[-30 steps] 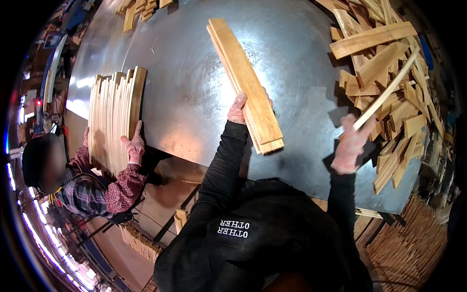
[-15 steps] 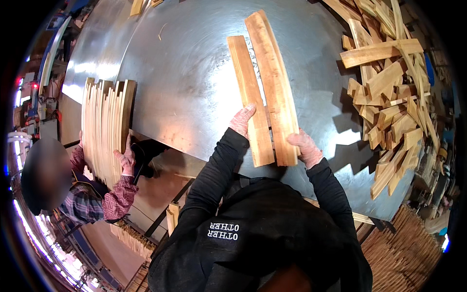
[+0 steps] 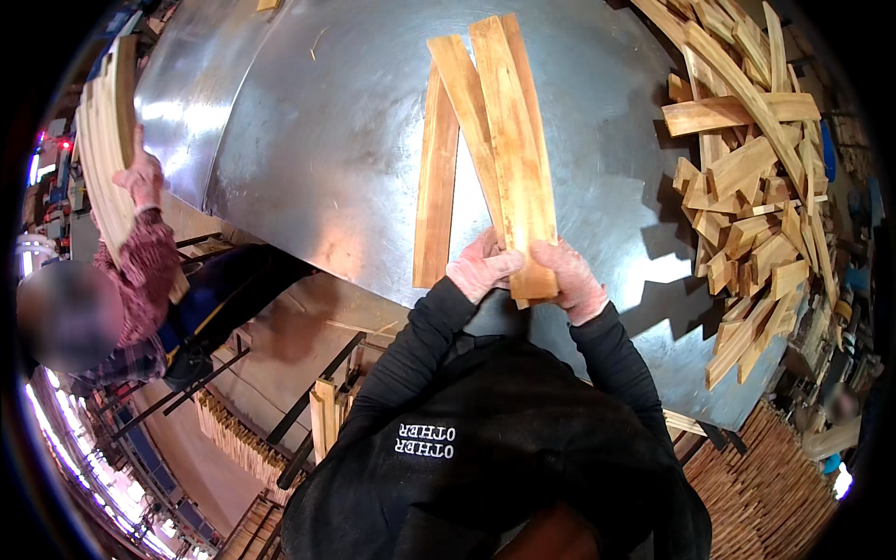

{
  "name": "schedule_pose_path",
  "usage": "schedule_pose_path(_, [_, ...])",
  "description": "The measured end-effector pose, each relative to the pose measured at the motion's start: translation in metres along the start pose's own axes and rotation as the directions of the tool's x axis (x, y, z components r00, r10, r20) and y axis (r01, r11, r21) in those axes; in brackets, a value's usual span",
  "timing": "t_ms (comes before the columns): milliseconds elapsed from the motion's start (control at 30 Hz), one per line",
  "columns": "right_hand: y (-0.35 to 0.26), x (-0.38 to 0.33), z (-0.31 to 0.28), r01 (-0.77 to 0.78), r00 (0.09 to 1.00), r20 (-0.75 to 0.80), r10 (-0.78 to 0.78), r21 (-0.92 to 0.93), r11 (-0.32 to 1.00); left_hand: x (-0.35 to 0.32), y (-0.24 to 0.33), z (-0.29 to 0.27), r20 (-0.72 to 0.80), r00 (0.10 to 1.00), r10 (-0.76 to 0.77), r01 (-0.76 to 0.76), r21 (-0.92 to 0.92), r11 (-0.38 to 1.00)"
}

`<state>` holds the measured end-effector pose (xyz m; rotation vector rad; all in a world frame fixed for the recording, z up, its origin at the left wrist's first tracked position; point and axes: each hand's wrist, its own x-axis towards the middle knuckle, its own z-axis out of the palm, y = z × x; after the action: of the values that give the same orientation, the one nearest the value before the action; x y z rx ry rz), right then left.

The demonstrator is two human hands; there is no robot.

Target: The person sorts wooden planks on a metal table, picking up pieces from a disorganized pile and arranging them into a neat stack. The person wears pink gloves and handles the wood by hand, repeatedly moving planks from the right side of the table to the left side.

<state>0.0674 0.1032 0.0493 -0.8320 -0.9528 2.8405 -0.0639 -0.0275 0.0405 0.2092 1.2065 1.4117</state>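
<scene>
Gripping the near end of a wooden board (image 3: 511, 140), both hands meet at the near edge of the metal tabletop (image 3: 308, 140). The left hand (image 3: 481, 273) has its fingers curled onto the board's left side, and the right hand (image 3: 571, 280) has its fingers wrapped over the right side and the end, so both are clamped on the same board. The board's long axis runs straight away from the hands toward the far edge of the tabletop, tilted slightly left. It seems to lie on top of a second board (image 3: 467, 121) that angles out beneath it. A third board (image 3: 435, 182) lies flat just to the left, touching or nearly touching the pair near its far end, closer to the left hand. A loose heap of short wood pieces (image 3: 747, 177) covers the right side of the tabletop, well apart from the hands. At the left edge, another person's hand (image 3: 142, 177) steadies a bundle of curved slats (image 3: 101, 140) stood on end.
</scene>
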Motion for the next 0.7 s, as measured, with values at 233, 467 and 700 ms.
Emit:
schedule_pose_path(233, [-0.008, 0.003, -0.029, 0.011, 0.998, 0.055, -0.010, -0.019, 1.000, 0.013, -0.015, -0.044, -0.590, 0.790, 0.165, -0.127, 0.105, 0.986])
schedule_pose_path(467, [0.011, 0.000, 0.006, 0.090, 0.929, -0.116, -0.352, -0.852, 0.516, -0.001, -0.010, 0.009, 0.002, 0.996, 0.093, -0.091, -0.136, 0.986])
schedule_pose_path(700, [-0.029, -0.009, 0.049, 0.166, 0.902, 0.225, -0.369, -0.969, -0.183, 0.003, -0.010, -0.003, 0.137, 0.990, 0.014, 0.036, -0.354, 0.935])
